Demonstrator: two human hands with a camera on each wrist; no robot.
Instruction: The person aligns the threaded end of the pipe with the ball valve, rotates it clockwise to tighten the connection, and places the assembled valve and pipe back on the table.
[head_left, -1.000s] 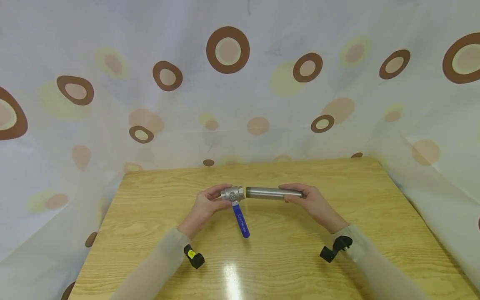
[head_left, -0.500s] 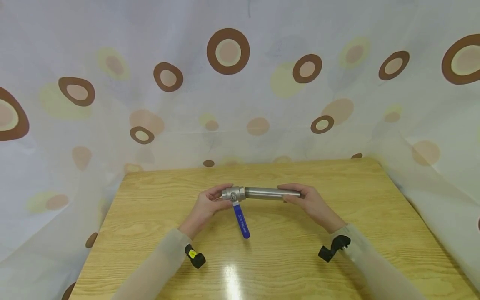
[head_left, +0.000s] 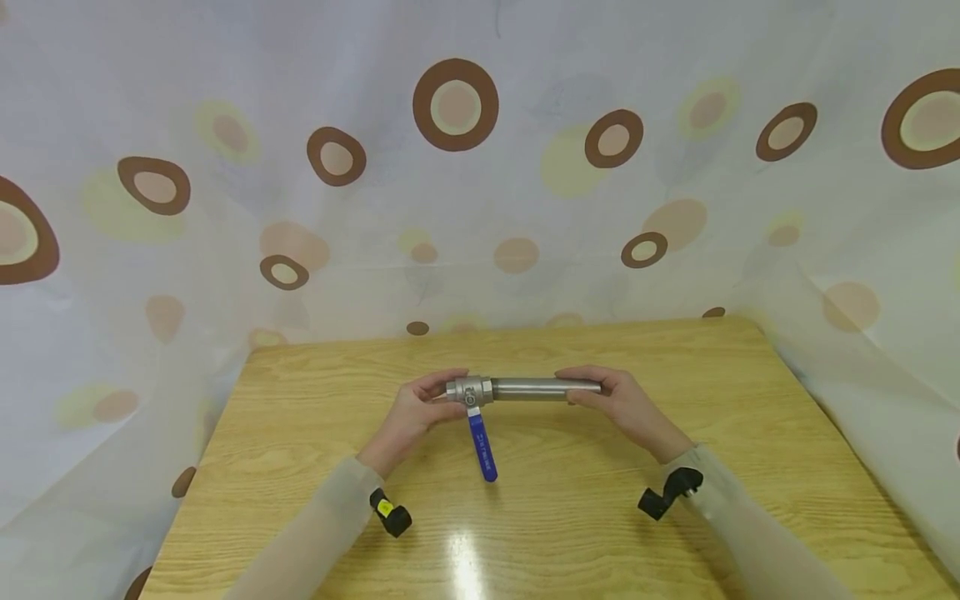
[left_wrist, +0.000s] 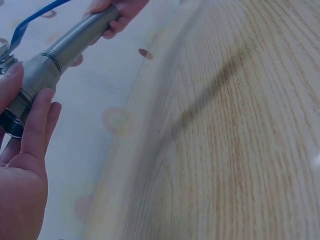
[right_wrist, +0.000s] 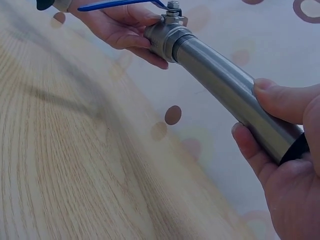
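My left hand [head_left: 414, 410] grips the body of a metal ball valve [head_left: 471, 390] between thumb and fingers. The valve's blue lever handle [head_left: 482, 448] points down toward me in the head view. From the right, my right hand [head_left: 617, 403] holds a steel pipe [head_left: 531, 389] near its outer end. The pipe's threaded end meets the valve's open port, in line with it; a few threads [left_wrist: 52, 59] show outside the port in the left wrist view. Both parts are held above the wooden table, and their shadow falls on it in the wrist views.
The wooden table [head_left: 525, 533] spreads under both forearms. A pale sheet [head_left: 480, 208] patterned with brown and yellow circles hangs behind it and at both sides. A black wrist camera [head_left: 390, 512] sits on the left sleeve, another camera [head_left: 670, 493] on the right.
A gap showed between pipe and valve one second ago; the pipe has moved left and its end now sits at the valve's port. It has also levelled into line with the valve.
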